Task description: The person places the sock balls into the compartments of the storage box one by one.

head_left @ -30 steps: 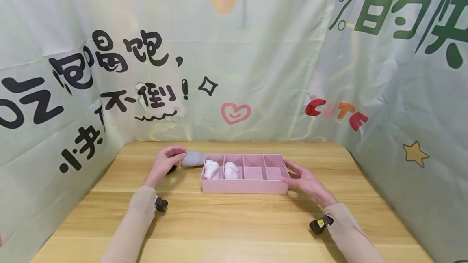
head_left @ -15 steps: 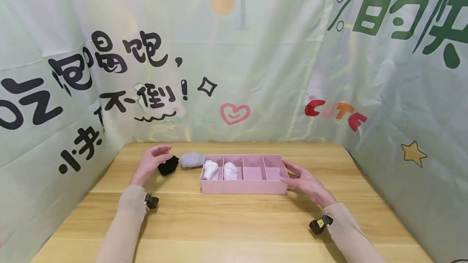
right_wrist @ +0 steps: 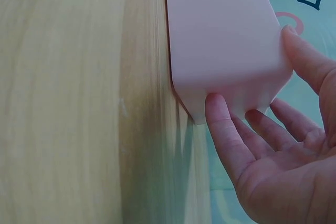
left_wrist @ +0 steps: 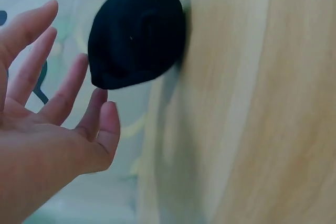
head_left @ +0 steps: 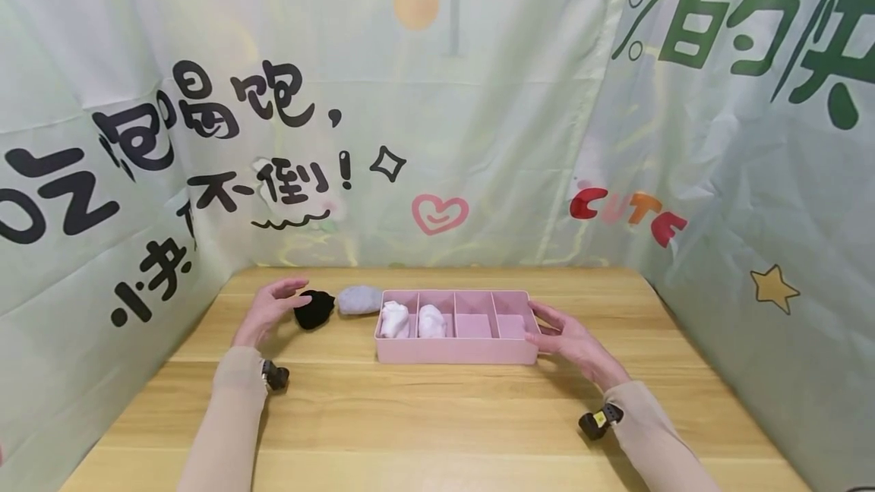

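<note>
A: Where is the black rolled sock (head_left: 314, 309) found?

B: On the worktop (head_left: 437, 416), beside the grey rolled sock (head_left: 359, 299); the left hand (head_left: 268, 310) is spread open just next to it, nothing gripped.

A: And the pink organizer tray (head_left: 456, 349)?

B: It is steadied by the right hand (head_left: 569, 340), fingers straight against its end. The sock should be gripped round its whole roll, so it is not unrolled.

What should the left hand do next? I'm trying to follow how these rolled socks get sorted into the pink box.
Probably close the left hand round the black rolled sock. Its fingers are spread beside the sock, at most brushing it and not gripping. The right hand already steadies the pink divided box, whose two left compartments hold white rolls while the two on the right look free.
</note>
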The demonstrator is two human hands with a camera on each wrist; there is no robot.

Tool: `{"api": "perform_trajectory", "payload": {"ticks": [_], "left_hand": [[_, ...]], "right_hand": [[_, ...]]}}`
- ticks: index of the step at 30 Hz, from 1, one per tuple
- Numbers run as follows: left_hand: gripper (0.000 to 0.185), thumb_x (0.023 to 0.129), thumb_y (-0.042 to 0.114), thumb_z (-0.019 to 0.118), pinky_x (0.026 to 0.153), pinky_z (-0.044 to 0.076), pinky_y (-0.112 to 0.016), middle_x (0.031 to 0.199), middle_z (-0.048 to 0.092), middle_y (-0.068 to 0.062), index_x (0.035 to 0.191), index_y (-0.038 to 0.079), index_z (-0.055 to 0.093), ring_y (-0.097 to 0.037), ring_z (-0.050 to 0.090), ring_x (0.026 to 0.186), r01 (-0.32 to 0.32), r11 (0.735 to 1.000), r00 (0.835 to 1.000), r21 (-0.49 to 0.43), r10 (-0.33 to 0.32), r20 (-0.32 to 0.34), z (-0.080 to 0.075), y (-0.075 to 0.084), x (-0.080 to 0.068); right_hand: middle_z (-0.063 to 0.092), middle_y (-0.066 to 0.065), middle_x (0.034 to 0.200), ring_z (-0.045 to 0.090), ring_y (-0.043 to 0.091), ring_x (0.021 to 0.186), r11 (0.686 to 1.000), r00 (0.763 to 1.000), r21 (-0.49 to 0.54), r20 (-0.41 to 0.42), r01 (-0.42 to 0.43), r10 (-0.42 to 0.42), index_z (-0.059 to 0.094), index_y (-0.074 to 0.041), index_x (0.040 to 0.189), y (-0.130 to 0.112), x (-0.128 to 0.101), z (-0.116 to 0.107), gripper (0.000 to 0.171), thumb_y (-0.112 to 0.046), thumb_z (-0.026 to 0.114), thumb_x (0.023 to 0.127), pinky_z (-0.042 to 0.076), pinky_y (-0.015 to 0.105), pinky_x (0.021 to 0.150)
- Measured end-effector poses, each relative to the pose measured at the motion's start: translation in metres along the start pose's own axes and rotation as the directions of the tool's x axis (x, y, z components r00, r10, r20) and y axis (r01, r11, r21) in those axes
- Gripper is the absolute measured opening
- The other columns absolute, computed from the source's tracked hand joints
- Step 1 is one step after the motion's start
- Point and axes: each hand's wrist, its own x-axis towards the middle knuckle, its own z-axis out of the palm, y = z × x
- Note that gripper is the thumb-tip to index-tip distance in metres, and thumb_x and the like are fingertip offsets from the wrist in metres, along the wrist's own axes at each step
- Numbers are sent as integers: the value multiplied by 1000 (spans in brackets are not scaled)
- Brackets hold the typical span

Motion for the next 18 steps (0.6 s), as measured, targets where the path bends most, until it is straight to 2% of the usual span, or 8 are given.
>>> {"api": "perform_trajectory", "payload": {"ticks": [4, 7, 12, 16, 18], "left_hand": [[61, 88, 15, 74, 110, 32, -45, 149, 42, -22, 141, 0, 47, -37, 33, 141, 15, 1000, 1000, 2, -15, 25, -2, -4, 3], [64, 88, 17, 74, 107, 37, -36, 150, 42, -22, 143, 0, 46, -37, 36, 139, 0, 1000, 998, 28, -2, 60, -1, -8, 5], [68, 88, 12, 73, 91, 43, -15, 153, 37, -22, 146, -2, 39, -33, 39, 135, -6, 1000, 991, 5, 5, 132, 2, -13, 9], [69, 89, 12, 72, 88, 44, -14, 152, 35, -22, 147, 0, 38, -20, 48, 123, 12, 1000, 986, -19, -8, 165, 5, -17, 14], [68, 89, 12, 72, 89, 44, -14, 152, 35, -22, 147, 2, 39, -19, 48, 121, 26, 999, 985, -25, -21, 170, 7, -17, 15]], "right_hand": [[19, 19, 162, 26, 43, 144, 1000, 1000, -1, 2, -2, 2, 23, -6, 156, 0, 0, 0, 77, -9, 67, 93, 51, 42, 98], [19, 19, 162, 26, 43, 144, 1000, 1000, -15, 0, 0, 0, 23, -7, 156, -1, 0, -1, 77, -11, 67, 93, 51, 43, 99], [19, 18, 162, 27, 43, 144, 1000, 1000, -27, 0, 6, -6, 24, -9, 156, -2, 0, -1, 78, -14, 69, 92, 51, 44, 99], [19, 17, 162, 27, 43, 144, 1000, 1000, -23, 4, 7, -7, 24, -9, 156, -1, 0, -1, 79, -14, 69, 92, 51, 43, 98], [20, 17, 162, 27, 43, 144, 1000, 1000, -18, 3, 7, -7, 24, -9, 156, 1, 1, -2, 79, -15, 70, 91, 51, 42, 98]]}}
